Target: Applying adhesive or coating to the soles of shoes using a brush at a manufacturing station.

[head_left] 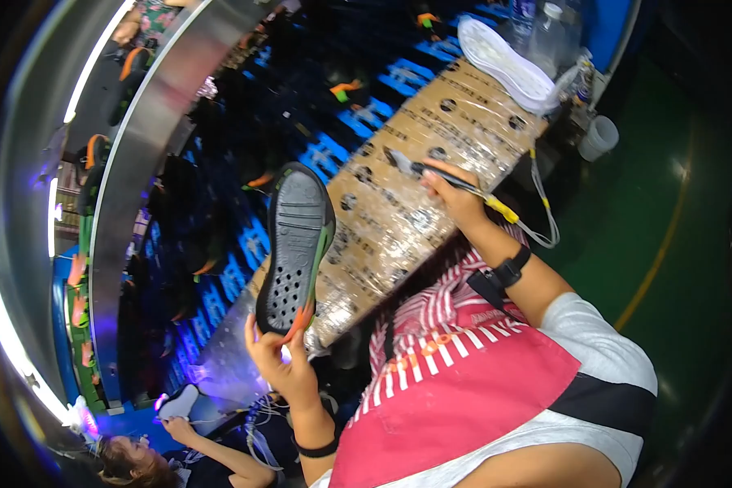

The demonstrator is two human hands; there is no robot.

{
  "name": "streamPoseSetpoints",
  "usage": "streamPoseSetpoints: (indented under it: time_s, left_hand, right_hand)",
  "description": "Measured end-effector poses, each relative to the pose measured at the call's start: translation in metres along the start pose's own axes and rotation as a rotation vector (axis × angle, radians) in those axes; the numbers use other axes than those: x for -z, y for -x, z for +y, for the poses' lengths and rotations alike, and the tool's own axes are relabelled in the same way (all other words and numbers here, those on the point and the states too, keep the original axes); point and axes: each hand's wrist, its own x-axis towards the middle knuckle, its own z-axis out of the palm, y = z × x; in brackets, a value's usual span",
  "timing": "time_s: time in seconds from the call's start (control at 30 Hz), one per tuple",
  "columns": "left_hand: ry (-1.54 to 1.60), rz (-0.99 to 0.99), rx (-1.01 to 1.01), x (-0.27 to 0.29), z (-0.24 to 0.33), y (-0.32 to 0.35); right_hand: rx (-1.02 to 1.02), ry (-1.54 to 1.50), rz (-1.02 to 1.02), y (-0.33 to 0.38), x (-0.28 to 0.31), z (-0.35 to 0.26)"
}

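Note:
My left hand point(281, 362) grips the heel end of a shoe point(294, 248) and holds it up with its black perforated sole facing me; the sole has green edging and an orange heel tip. My right hand point(457, 198) is closed on a thin pen-like tool point(443, 177) with a grey tip and a yellow end, from which a pale cord point(542, 213) loops away. The tool's tip rests over a cardboard sheet wrapped in clear tape point(398, 220) on the bench, to the right of the shoe.
A stack of white insoles point(504, 61) lies at the far end of the cardboard, beside clear plastic bottles point(549, 37) and a white cup point(599, 137). A dark conveyor with blue markings point(301, 146) carries shoes past. Another person point(187, 455) holds a white sole at lower left.

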Motion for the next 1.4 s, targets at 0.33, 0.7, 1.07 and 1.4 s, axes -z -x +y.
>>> streamPoseSetpoints:
  time_s: [0.33, 0.7, 1.07, 1.4]
  left_hand:
    - [0.637, -0.089, 0.946, -0.057, -0.012, 0.073]
    - [1.228, -0.253, 1.327, -0.078, 0.0, 0.04]
    - [1.998, -0.401, 1.17, -0.124, -0.021, 0.045]
    - [1.941, -0.483, 1.029, -0.135, -0.008, 0.053]
  right_hand:
    - [-0.088, -0.074, -0.009, 0.034, 0.045, -0.015]
    - [-0.141, -0.018, -0.222, 0.054, 0.037, -0.043]
    - [-0.13, 0.047, -0.282, 0.061, 0.019, -0.086]
    - [0.333, 0.338, -0.483, 0.064, -0.04, -0.11]
